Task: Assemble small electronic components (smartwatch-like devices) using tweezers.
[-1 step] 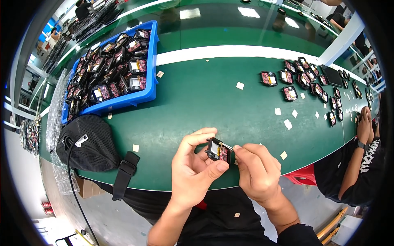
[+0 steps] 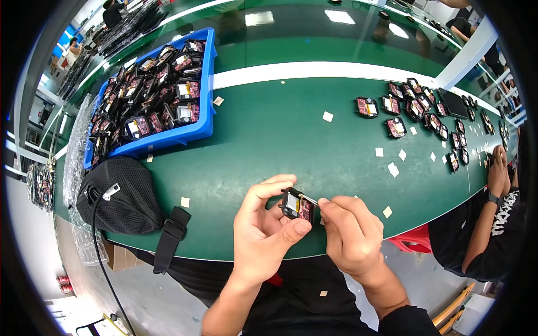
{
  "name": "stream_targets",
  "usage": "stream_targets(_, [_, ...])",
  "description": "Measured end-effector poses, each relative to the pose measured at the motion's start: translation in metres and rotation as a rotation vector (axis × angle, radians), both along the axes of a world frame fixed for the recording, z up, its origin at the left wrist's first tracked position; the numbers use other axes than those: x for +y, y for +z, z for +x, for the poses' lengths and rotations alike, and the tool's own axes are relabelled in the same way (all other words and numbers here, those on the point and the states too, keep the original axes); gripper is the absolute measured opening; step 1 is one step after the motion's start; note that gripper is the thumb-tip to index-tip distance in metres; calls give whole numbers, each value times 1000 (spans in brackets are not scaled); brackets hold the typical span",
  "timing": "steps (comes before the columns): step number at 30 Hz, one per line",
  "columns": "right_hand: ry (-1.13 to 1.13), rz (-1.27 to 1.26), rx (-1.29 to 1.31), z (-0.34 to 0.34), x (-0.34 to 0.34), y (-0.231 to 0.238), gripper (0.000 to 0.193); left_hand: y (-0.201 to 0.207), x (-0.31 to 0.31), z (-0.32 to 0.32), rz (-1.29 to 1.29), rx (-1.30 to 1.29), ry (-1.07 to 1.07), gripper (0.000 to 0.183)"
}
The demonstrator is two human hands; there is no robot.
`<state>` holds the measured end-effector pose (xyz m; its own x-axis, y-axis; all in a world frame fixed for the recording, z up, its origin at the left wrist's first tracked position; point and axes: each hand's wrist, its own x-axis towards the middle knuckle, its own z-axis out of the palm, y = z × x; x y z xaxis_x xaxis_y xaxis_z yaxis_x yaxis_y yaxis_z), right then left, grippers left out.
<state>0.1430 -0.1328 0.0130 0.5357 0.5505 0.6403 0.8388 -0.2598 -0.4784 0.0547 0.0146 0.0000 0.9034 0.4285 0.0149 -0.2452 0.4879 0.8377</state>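
Observation:
My left hand holds a small black-cased electronic unit between thumb and fingers, tilted above the table's near edge. A white patch, a dark red circuit board and a bit of yellow show on its face. In my right hand, thumb and forefinger pinch a slim silver metal tool, whose tip meets the unit's upper edge. The fingers cover most of this tool, so its exact kind is hidden.
A blue bin heaped with similar units stands at the far left. Nearer lies a black mesh bag with a strap. More units and pale paper squares lie on the green table. Someone's arm rests at right.

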Motion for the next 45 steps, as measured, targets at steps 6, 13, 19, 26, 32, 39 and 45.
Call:
stream_targets(6, [-11, -24, -41, 0, -1, -2, 33, 0, 2, -1, -22, 14, -4, 55])
stream_targets(13, [-9, -19, -60, 0, -1, -3, 29, 0, -1, -1, 35, -45, 7, 56])
stream_targets(19, [2, -29, -47, 1, -1, -2, 29, -2, -1, -1, 66, -77, 6, 56])
stream_targets(26, [28, -31, 33, 2, -1, 2, 30, 3, -2, -1, 13, -16, 12, 56])
stream_targets(32, [11, 109, 244, 5, -7, 8, 27, 7, -5, 2, -10, 11, 22, 59])
stream_targets(39, [-250, 7, 183, 28, -18, 14, 25, 4, -7, 1, 50, -20, 92, 68])
stream_targets(45, [-632, -285, 149, 76, -45, 15, 39, 1, -3, 1, 68, -153, -31, 59])
